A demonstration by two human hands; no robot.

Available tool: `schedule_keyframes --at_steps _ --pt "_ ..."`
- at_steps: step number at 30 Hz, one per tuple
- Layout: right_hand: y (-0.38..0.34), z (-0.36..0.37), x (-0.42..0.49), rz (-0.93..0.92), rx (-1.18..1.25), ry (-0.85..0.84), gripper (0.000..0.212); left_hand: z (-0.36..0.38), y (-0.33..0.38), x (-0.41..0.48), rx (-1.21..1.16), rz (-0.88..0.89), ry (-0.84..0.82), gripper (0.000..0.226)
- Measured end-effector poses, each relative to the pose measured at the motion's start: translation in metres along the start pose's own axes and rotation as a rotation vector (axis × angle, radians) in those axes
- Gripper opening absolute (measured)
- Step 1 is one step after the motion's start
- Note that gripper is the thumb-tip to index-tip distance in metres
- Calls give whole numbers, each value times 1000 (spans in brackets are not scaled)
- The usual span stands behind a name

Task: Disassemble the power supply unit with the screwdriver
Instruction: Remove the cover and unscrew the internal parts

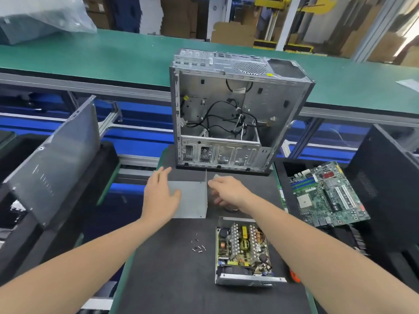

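Grey sheet steel forms the cover [191, 201], which lies detached on the black surface [170, 279] between the case [226, 114] and the PSU [243, 252]. The PSU sits nearer the person, its board exposed, just right of the loose screws [198, 247]. The hands are apart. The left hand [162, 196] lies flat with straight fingers on the cover's horizontal panel. The right hand [229, 193] grips the cover's upright wall, thumb at the top edge. Hazards, as a judgement: the bare sheet edges can cut the gripping fingers if the cover slips. A cover dragged toward the person can sweep the screws off the surface. The right forearm passes close above the open board, where charged capacitors can shock on contact. A cover swung right can strike the motherboard [326, 196]. No screwdriver is identifiable; an orange object [294, 275] beside the right forearm may be its handle, but this cannot be told. No writing is legible: a yellow sticker [269, 75] on the case and the motherboard print are too small to read.
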State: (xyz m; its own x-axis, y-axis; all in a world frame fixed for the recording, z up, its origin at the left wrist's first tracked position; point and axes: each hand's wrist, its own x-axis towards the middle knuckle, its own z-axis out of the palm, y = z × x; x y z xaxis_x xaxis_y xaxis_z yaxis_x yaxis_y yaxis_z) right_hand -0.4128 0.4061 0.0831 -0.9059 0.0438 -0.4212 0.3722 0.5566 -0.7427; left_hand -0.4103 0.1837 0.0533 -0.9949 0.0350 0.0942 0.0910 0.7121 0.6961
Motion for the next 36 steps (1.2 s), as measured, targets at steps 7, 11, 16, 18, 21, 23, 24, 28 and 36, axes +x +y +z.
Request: schedule_keyframes --at_steps 7,11,16,18,21,23,24,28,36 --pt "33 -71 -47 -64 -33 86 14 44 75 -22 -127 402 -241 26" --pt "72 -102 -81 2 -267 141 17 77 96 -50 -122 306 -261 21" --pt "130 -109 -121 260 -679 38 58 101 95 -85 -213 -3 -253 28" --pt "150 -97 -130 326 -641 -29 68 106 98 -92 -206 -35 -206 31" --pt "174 -79 -137 310 -454 -31 60 109 103 -97 -195 -48 -180 30" --pt "184 -73 -138 262 -407 33 52 110 103 -101 -186 -55 -172 31" --pt "187 -73 -137 229 -417 65 49 109 102 -104 -178 -54 -166 31" --pt "189 -85 -136 172 -341 105 44 108 101 -114 -172 -50 -172 29" --pt "137 -130 -142 -145 -174 341 26 87 91 -114 -327 -236 -146 21"
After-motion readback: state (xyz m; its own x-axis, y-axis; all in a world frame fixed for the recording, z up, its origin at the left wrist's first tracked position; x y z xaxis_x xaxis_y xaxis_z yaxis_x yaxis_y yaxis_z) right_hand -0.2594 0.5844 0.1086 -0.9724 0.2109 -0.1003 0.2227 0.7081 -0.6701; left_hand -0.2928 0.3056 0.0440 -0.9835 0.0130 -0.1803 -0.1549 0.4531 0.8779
